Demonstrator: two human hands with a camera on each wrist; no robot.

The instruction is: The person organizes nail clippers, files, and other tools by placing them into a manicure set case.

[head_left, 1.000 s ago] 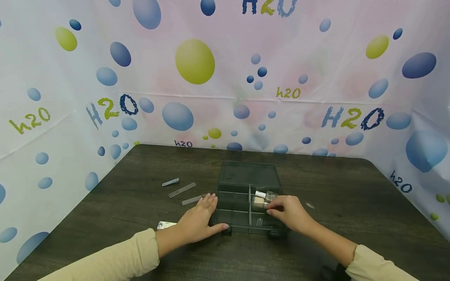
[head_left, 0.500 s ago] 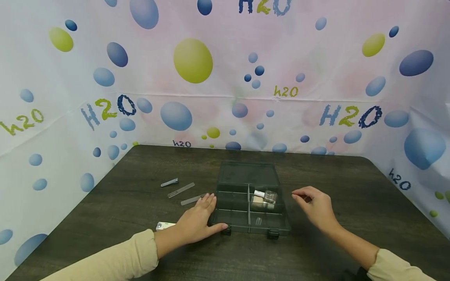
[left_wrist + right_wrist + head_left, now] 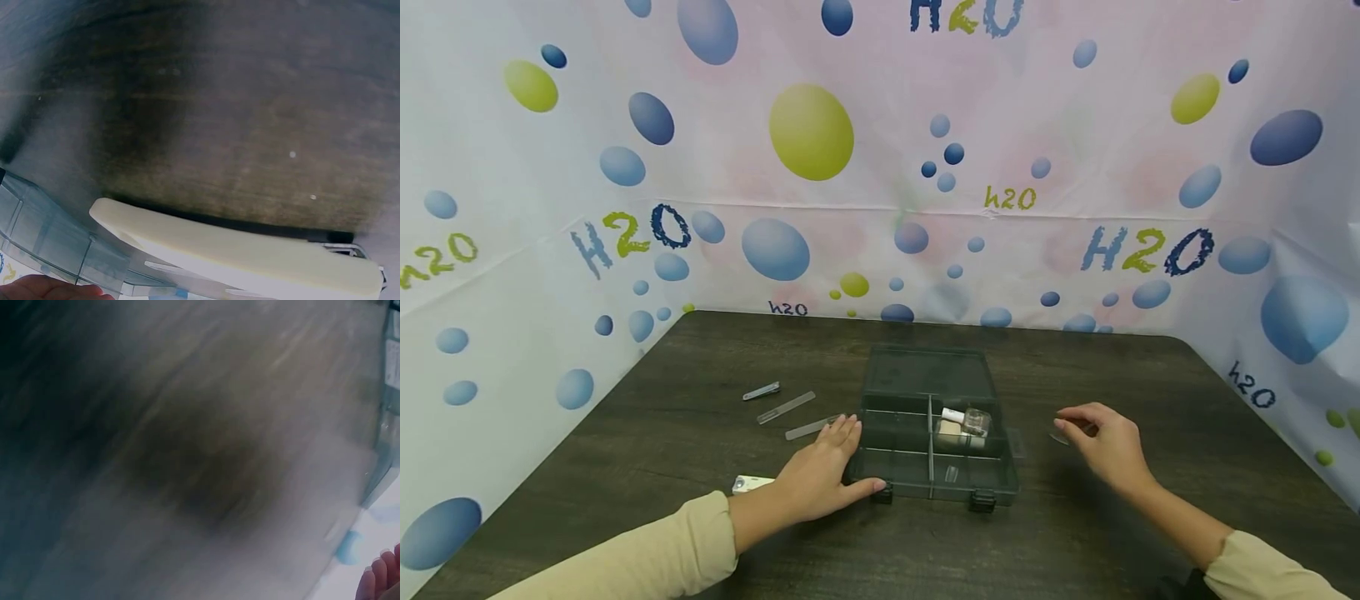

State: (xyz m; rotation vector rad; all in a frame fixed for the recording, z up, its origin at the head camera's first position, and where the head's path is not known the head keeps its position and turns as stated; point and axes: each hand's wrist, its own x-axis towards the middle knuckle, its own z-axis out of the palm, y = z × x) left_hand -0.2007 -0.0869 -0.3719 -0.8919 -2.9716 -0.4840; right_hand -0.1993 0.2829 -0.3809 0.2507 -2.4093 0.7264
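A dark see-through compartment box [image 3: 910, 487] lies on the table, its lid [image 3: 928, 372] tipped back. Along the box's left edge rests my left hand [image 3: 823, 468], fingers straight and thumb at the front latch. My right hand [image 3: 1108, 446] is over the table to the right of the box. Its thumb and index finger are bent with a gap between them, right above a small clear sliver [image 3: 1059, 439]. In the back right compartment sit a small glass bottle [image 3: 976, 422] with a white cap and a beige item [image 3: 949, 428]. A tiny clear piece [image 3: 951, 474] lies in the front right compartment.
Left of the box lie a nail clipper [image 3: 762, 391] and two clear strips, one farther back [image 3: 786, 407] and one [image 3: 808, 428] close to my left fingers. A cream-coloured tool with a metal end [image 3: 237, 250] lies by my left wrist. A patterned backdrop [image 3: 880, 167] rises behind the table.
My right hand has left the box's right compartments and moved right, to the clear sliver on the table. The left hand has stayed on the box.
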